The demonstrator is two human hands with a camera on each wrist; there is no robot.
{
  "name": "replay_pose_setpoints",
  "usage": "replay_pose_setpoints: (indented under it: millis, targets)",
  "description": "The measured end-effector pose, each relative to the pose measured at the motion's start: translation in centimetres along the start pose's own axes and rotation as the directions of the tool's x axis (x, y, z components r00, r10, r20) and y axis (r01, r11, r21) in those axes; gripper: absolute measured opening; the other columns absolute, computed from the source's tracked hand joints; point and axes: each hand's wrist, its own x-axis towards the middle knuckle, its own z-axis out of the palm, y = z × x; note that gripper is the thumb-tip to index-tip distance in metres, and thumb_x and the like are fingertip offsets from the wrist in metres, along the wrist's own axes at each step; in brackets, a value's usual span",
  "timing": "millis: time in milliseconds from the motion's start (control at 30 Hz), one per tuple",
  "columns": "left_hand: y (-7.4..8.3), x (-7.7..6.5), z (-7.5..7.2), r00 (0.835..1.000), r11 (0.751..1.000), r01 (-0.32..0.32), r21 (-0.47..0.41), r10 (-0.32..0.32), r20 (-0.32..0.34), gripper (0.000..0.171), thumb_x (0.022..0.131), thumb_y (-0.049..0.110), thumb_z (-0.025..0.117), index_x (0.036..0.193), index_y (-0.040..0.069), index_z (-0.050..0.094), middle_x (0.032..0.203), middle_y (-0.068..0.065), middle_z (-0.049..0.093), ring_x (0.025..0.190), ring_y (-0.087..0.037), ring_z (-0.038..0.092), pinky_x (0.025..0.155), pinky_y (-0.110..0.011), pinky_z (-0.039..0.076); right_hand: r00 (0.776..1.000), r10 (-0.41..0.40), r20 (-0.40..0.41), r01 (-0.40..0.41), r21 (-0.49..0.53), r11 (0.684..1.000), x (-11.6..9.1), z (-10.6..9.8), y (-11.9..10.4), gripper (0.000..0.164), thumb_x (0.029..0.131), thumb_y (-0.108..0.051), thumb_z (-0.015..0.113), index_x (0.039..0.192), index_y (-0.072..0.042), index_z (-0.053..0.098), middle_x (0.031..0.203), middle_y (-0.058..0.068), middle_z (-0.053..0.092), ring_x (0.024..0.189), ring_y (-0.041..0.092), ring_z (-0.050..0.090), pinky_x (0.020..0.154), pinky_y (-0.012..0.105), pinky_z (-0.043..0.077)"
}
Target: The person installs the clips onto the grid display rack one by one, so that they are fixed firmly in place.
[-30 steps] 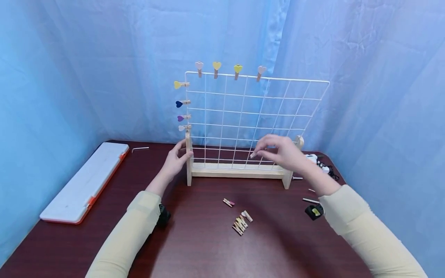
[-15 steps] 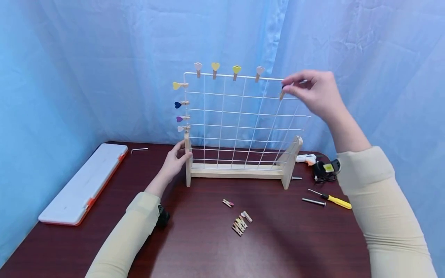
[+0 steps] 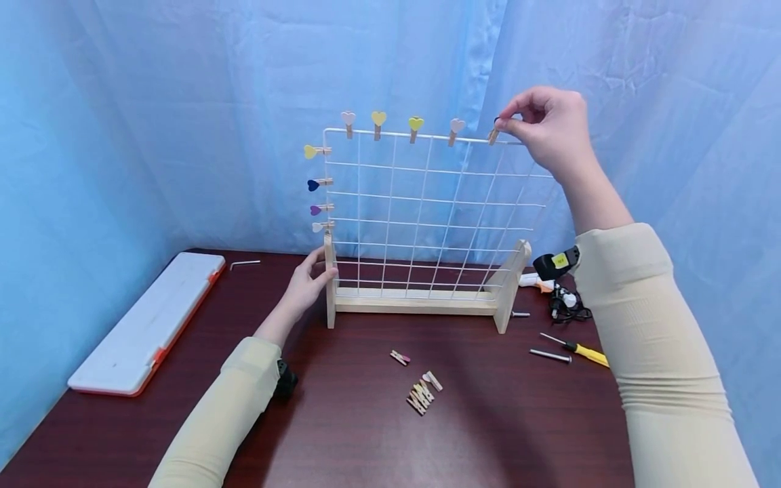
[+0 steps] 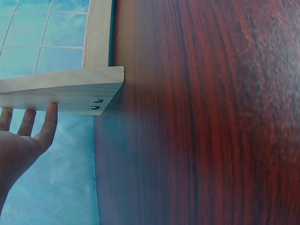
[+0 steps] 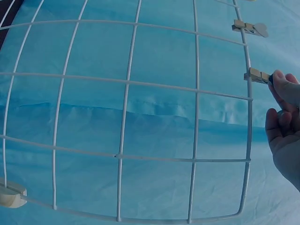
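Note:
A white wire grid (image 3: 421,200) stands upright in a wooden stand (image 3: 415,305). My right hand (image 3: 552,132) pinches a wooden clothespin (image 3: 493,137) by its dark end. The right wrist view shows the clothespin (image 5: 258,76) across the grid's outer bar, with the thumb and a finger at its head. My left hand (image 3: 305,281) holds the stand's left upright, thumb at the front edge. In the left wrist view its fingers (image 4: 49,124) rest on the board's outer face. Heart clothespins sit along the top bar, such as a yellow one (image 3: 378,122), and down the left side, including a blue one (image 3: 314,184).
Several loose clothespins (image 3: 419,396) lie on the dark red table (image 3: 342,434), with a pink one (image 3: 400,356) apart. A white case (image 3: 149,322) lies left, by a hex key (image 3: 244,262). A screwdriver (image 3: 588,354), a bolt (image 3: 549,355) and a glue gun (image 3: 537,280) lie right.
My right hand has risen from low before the grid to its top bar, carrying the clothespin, which now sits on the bar. My left hand stays at the upright.

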Motion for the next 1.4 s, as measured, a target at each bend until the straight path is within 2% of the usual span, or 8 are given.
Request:
replay_pose_setpoints:
  millis: [233,500,633,800,900,1000,1167,1400]
  targets:
    - [0.3,0.0,0.0,1.000,1.000,0.000,-0.012,0.000,0.005,0.058,0.084,0.034,0.059,0.135,0.018,0.036,0.125,-0.014,0.047,0.112,-0.027,0.047,0.088,-0.045,0.043,0.999,-0.030,0.033,0.029,0.022,0.999,-0.1,0.4,0.4,0.025,0.076,-0.030,0.068,0.087,-0.008,0.068,0.063,0.000,0.046,0.060,0.012,0.034,0.055,0.026,0.027]
    - [0.4,0.0,0.0,1.000,1.000,0.006,-0.016,-0.006,-0.001,0.059,0.084,0.034,0.059,0.135,0.018,0.036,0.125,-0.014,0.047,0.112,-0.027,0.047,0.089,-0.045,0.042,0.991,-0.031,0.128,0.020,0.081,0.997,-0.4,0.2,0.3,0.024,0.081,-0.028,0.063,0.102,-0.015,0.064,0.090,-0.004,0.054,0.078,0.012,0.056,0.072,0.016,0.042]
    - [0.8,-0.2,0.0,1.000,1.000,0.006,-0.027,-0.006,-0.001,0.058,0.084,0.032,0.059,0.135,0.017,0.037,0.125,-0.015,0.047,0.112,-0.028,0.046,0.088,-0.046,0.042,0.986,-0.147,0.077,0.139,0.103,0.985,-1.6,0.5,-0.4,0.026,0.080,-0.021,0.065,0.104,-0.012,0.064,0.098,-0.001,0.055,0.085,0.011,0.050,0.071,0.017,0.040]
    - [0.9,-0.2,0.1,1.000,0.999,0.019,-0.039,-0.019,0.002,0.057,0.085,0.031,0.058,0.136,0.018,0.036,0.127,-0.015,0.046,0.114,-0.029,0.045,0.089,-0.047,0.042,0.942,-0.334,0.027,0.326,0.159,0.932,-5.0,1.9,-2.4,0.023,0.076,-0.004,0.069,0.098,0.000,0.065,0.096,0.008,0.060,0.082,0.014,0.047,0.066,0.019,0.039]
    - [0.5,-0.2,0.1,1.000,0.999,0.004,-0.034,-0.004,0.002,0.059,0.084,0.034,0.059,0.136,0.018,0.035,0.127,-0.015,0.046,0.114,-0.029,0.045,0.089,-0.046,0.042,0.911,-0.402,0.092,0.380,0.188,0.906,-7.5,3.6,-2.9,0.025,0.073,0.001,0.070,0.096,0.002,0.064,0.093,0.014,0.062,0.079,0.016,0.049,0.065,0.022,0.039]
    - [0.5,-0.2,0.1,1.000,0.999,-0.018,-0.031,0.018,-0.002,0.060,0.084,0.035,0.058,0.137,0.017,0.035,0.127,-0.016,0.046,0.113,-0.029,0.046,0.087,-0.046,0.043,0.871,-0.455,0.183,0.415,0.220,0.883,-9.7,6.3,-1.2,0.026,0.072,-0.002,0.072,0.097,-0.002,0.065,0.093,0.010,0.063,0.077,0.013,0.049,0.064,0.024,0.040]
    - [0.6,-0.5,0.1,0.999,0.999,-0.034,-0.017,0.034,-0.014,0.060,0.084,0.037,0.058,0.136,0.017,0.036,0.125,-0.017,0.047,0.110,-0.029,0.047,0.085,-0.044,0.045,0.826,-0.442,0.350,0.373,0.248,0.894,-13.5,11.4,2.9,0.030,0.074,-0.021,0.072,0.102,-0.015,0.064,0.098,-0.003,0.062,0.077,0.004,0.048,0.063,0.023,0.042]
    - [1.0,-0.7,0.1,1.000,0.999,0.013,-0.046,-0.013,0.001,0.058,0.085,0.031,0.059,0.136,0.017,0.035,0.127,-0.017,0.046,0.114,-0.031,0.044,0.090,-0.048,0.041,0.761,-0.388,0.520,0.277,0.280,0.919,-19.1,16.8,6.7,0.033,0.075,-0.029,0.071,0.104,-0.018,0.064,0.089,-0.005,0.060,0.076,0.011,0.052,0.065,0.027,0.044]
